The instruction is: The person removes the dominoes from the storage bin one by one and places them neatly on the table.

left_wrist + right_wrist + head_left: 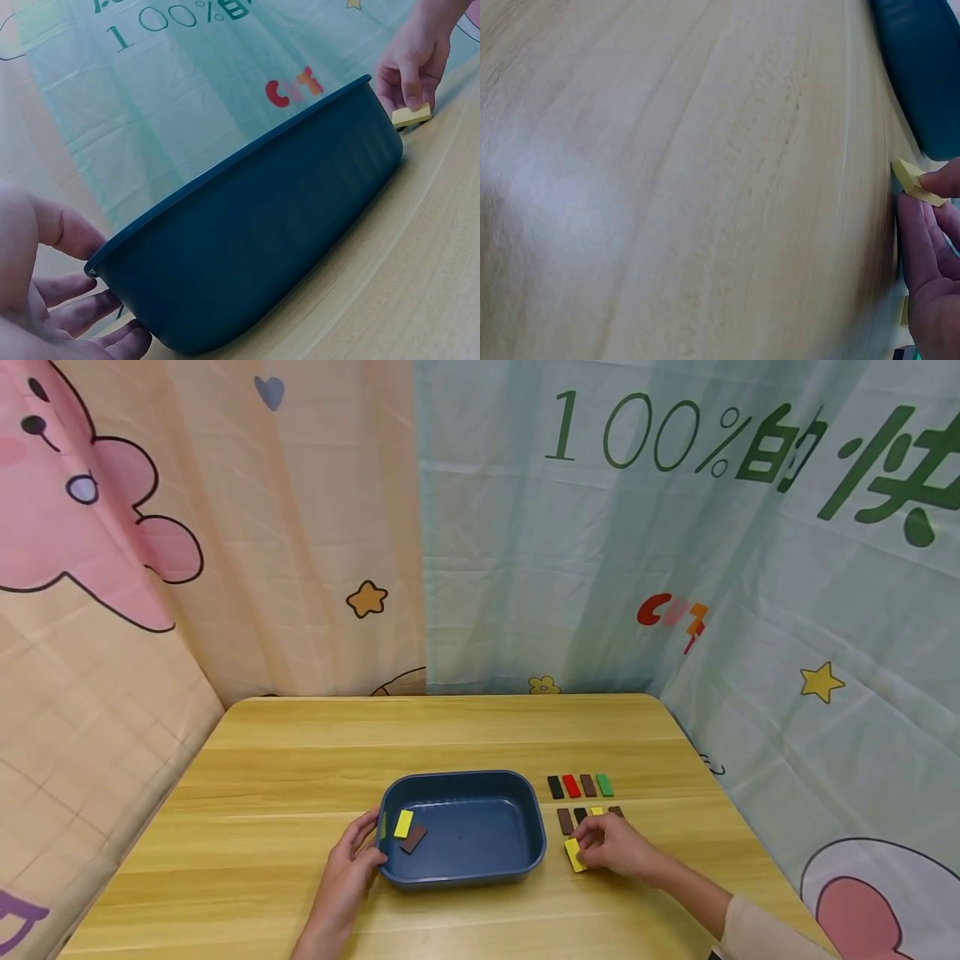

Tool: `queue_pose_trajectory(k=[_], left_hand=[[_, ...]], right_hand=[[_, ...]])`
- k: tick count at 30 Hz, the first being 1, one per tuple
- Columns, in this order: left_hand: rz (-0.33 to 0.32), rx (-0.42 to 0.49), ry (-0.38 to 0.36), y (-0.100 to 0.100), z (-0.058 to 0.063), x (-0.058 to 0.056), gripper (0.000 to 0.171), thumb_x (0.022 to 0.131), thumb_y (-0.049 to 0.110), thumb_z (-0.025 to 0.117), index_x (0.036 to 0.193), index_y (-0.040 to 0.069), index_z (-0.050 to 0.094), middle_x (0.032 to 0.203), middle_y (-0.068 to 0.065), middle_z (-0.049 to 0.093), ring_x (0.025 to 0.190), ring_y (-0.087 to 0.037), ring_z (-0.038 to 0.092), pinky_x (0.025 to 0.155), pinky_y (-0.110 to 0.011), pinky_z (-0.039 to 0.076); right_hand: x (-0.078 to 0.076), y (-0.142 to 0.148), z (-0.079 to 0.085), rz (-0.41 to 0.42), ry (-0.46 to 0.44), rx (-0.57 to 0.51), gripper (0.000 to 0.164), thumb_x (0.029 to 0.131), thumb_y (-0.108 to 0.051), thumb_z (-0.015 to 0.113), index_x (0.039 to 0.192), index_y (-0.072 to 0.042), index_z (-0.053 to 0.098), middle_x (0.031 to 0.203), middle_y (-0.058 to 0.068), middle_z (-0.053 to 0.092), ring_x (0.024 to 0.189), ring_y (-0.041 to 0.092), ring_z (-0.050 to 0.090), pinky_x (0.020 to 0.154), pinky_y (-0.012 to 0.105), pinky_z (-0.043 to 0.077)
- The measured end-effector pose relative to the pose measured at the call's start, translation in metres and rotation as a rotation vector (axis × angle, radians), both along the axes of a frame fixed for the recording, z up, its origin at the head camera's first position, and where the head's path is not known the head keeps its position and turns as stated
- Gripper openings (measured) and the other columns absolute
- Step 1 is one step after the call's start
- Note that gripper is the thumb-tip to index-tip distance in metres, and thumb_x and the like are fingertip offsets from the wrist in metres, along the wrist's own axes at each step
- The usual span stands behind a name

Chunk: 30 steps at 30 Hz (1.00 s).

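My left hand (347,870) grips the left end of a dark blue plastic basin (465,880), thumb at the rim and fingers against the outer wall in the left wrist view. Inside the basin, toward that end, lie a yellow block (403,824) and a brown block (413,839); a green patch (383,825) shows at the left wall. Just right of the basin, my right hand (617,847) pinches a flat yellow block (573,857) between thumb and fingers. The right wrist view shows this yellow block (916,182) tilted, close over the table.
Two rows of small flat blocks lie right of the basin. The far row holds a black (555,787), a red (572,786), a brown and a green block (605,786). My right hand partly covers the nearer row, which starts with a brown block (565,821). Curtains surround the wooden table (300,752).
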<state>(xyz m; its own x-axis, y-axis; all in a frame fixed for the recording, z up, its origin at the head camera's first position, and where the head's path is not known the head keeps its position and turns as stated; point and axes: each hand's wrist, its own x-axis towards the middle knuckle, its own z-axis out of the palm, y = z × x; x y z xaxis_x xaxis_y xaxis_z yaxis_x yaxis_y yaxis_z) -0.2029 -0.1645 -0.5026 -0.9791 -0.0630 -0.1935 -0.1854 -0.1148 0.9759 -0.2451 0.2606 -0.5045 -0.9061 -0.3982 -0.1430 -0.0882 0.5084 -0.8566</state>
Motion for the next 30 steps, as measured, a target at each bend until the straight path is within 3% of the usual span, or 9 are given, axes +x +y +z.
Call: queue_pose_trajectory(k=[8, 16, 30], left_hand=[[0.0, 0.009, 0.009, -0.0007, 0.0006, -0.0009, 0.069, 0.091, -0.006, 0.05, 0.158, 0.003, 0.035, 0.16, -0.024, 0.034, 0.14, -0.039, 0.041, 0.088, -0.016, 0.046], [-0.001, 0.0, 0.002, -0.0002, 0.0005, -0.0012, 0.069, 0.091, -0.007, 0.05, 0.157, 0.002, 0.035, 0.16, -0.024, 0.034, 0.14, -0.04, 0.041, 0.087, -0.016, 0.046], [-0.007, 0.002, 0.006, 0.0, 0.0019, -0.0003, 0.068, 0.09, -0.008, 0.049, 0.156, 0.003, 0.037, 0.159, -0.022, 0.036, 0.135, -0.037, 0.046, 0.087, -0.017, 0.046]], right_hand=[[0.0028, -0.0027, 0.0011, -0.023, 0.136, 0.162, 0.019, 0.082, -0.009, 0.084, 0.096, -0.002, 0.074, 0.081, -0.001, 0.065, 0.075, 0.018, 0.06, 0.066, 0.026, 0.052], [0.0023, -0.0032, 0.0057, -0.019, 0.105, 0.165, 0.018, 0.082, -0.006, 0.084, 0.097, 0.0, 0.076, 0.08, 0.0, 0.064, 0.075, 0.02, 0.058, 0.065, 0.026, 0.051], [0.0024, -0.0041, 0.0058, 0.009, 0.126, 0.184, 0.017, 0.081, -0.004, 0.084, 0.095, -0.002, 0.075, 0.081, -0.001, 0.064, 0.076, 0.018, 0.061, 0.067, 0.026, 0.053]])
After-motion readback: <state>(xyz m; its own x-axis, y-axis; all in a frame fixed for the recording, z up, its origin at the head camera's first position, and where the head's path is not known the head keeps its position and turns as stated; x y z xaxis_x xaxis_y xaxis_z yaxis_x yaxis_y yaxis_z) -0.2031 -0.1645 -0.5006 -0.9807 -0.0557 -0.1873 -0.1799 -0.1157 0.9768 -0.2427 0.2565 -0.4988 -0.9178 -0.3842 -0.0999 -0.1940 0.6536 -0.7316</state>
